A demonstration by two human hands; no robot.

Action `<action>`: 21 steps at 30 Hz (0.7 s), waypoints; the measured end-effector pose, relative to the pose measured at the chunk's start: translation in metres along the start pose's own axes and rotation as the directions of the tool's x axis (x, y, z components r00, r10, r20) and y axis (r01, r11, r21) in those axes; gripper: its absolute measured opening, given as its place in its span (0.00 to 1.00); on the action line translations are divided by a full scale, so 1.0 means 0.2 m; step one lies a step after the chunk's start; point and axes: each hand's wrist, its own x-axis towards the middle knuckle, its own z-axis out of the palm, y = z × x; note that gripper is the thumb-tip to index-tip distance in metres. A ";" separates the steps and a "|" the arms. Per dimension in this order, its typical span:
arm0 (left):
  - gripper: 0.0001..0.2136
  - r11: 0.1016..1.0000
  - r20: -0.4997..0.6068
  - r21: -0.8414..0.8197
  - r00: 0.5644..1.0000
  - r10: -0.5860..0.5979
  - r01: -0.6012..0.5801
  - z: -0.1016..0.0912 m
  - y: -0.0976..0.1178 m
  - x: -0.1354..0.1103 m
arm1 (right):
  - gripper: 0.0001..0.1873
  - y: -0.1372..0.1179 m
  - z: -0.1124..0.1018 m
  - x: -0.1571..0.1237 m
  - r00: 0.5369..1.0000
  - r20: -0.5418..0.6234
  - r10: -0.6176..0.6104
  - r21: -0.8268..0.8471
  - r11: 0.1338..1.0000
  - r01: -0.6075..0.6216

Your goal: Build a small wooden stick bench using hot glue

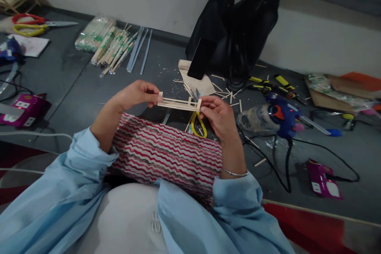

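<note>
Between my two hands I hold a small frame of thin wooden sticks [178,104], long and narrow, with short upright pieces at its ends. My left hand [138,96] pinches its left end, and my right hand [218,115] pinches the right end. The frame is level, above the near part of the table. Beneath it, close to my right hand, lie scissors with a yellow handle [197,127], partly hidden by the frame. A striped red and white cloth [166,145] spreads below my hands.
Bundled sticks [114,49] lie at the back left. A phone [201,58] leans against a black bag [238,31], with stick offcuts [232,95] before it. To the right are a blue glue gun [282,115], its cord, yellow-black pliers [262,83] and a purple box [323,180].
</note>
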 end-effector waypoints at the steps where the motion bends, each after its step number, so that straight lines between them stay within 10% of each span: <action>1: 0.15 0.999 -0.009 -0.042 1.000 -0.015 0.015 0.00 0.01 0.00 | 0.15 0.00 0.00 0.00 1.000 -0.001 0.016 0.038 0.999 -0.016; 21: 0.19 0.953 -0.049 -0.295 0.995 -0.086 0.068 0.03 -0.02 0.01 | 0.19 0.00 0.05 -0.01 0.992 -0.090 0.088 0.159 0.985 -0.073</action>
